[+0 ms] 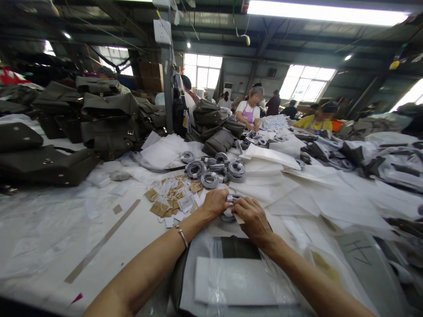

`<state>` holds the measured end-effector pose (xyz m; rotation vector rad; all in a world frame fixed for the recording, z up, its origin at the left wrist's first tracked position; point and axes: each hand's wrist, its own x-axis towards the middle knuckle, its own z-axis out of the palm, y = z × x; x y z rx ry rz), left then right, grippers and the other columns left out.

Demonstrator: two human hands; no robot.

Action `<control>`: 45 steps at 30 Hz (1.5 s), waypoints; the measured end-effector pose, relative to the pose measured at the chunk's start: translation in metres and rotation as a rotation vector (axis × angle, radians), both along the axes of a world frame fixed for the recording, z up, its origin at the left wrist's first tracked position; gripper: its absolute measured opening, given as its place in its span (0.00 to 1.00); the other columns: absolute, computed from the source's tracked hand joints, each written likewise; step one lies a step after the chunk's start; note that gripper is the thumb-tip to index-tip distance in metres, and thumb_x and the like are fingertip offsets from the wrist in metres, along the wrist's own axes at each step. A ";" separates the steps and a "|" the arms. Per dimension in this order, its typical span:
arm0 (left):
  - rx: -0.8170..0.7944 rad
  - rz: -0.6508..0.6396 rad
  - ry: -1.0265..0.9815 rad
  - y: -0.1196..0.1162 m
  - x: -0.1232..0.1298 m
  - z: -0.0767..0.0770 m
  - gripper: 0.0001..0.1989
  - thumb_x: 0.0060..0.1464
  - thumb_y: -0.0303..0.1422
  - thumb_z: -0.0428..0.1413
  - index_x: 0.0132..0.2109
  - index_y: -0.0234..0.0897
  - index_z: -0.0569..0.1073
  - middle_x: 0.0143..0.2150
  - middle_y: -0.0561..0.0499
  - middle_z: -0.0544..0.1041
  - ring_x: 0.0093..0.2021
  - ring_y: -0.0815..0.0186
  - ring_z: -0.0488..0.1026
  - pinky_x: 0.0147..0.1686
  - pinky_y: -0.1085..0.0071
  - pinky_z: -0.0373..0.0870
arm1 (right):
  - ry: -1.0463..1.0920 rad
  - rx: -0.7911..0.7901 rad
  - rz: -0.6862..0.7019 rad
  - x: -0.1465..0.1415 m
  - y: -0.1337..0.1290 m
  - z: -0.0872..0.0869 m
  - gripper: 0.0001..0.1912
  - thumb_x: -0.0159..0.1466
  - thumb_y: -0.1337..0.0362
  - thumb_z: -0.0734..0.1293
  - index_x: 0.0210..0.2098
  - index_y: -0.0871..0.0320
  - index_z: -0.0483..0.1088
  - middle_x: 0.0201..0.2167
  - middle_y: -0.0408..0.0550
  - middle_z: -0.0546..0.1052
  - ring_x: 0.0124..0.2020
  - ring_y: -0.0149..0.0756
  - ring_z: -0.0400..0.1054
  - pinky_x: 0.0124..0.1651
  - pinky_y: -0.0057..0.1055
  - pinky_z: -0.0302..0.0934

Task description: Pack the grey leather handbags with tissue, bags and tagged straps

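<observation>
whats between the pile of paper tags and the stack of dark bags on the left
In the head view, mostly bare white table cover lies between the paper tags and the dark bags, with a small clear plastic bundle near the bags.

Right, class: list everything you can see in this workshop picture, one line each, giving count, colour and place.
coiled strap: one, grey, held between both hands
strap coils: about ten, grey, pile beyond the hands
paper tags: many, brown and white, left of the hands
bags: many, dark grey-green, stacked at left and centre back
white sheets: many, across the table
ruler: one, long, on the table at left
workers: several, at the far end
bracelet: one, silver, left wrist
left hand: on the strap
right hand: on the strap
</observation>
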<state>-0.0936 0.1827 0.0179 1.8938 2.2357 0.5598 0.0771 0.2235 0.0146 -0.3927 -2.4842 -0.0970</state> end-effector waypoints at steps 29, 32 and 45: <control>-0.554 -0.219 -0.998 0.050 -0.026 -0.005 0.16 0.61 0.37 0.50 0.31 0.33 0.74 0.29 0.49 0.77 0.32 0.64 0.76 0.37 0.68 0.75 | 0.026 0.266 0.204 -0.003 0.031 0.012 0.10 0.70 0.70 0.59 0.33 0.59 0.68 0.41 0.53 0.79 0.42 0.40 0.69 0.46 0.39 0.58; -0.470 -0.146 -0.907 0.054 -0.021 -0.012 0.11 0.61 0.36 0.55 0.39 0.30 0.74 0.37 0.48 0.77 0.37 0.64 0.76 0.39 0.66 0.75 | 0.044 0.212 0.213 0.000 0.032 0.009 0.08 0.69 0.69 0.61 0.34 0.59 0.69 0.41 0.54 0.79 0.42 0.41 0.70 0.46 0.38 0.60; 0.084 0.057 -0.430 0.018 0.014 0.012 0.10 0.60 0.28 0.48 0.35 0.34 0.73 0.33 0.49 0.74 0.38 0.63 0.71 0.41 0.68 0.65 | 0.071 -0.172 0.098 0.012 0.015 0.033 0.04 0.65 0.68 0.65 0.36 0.56 0.73 0.33 0.47 0.79 0.37 0.38 0.73 0.43 0.33 0.63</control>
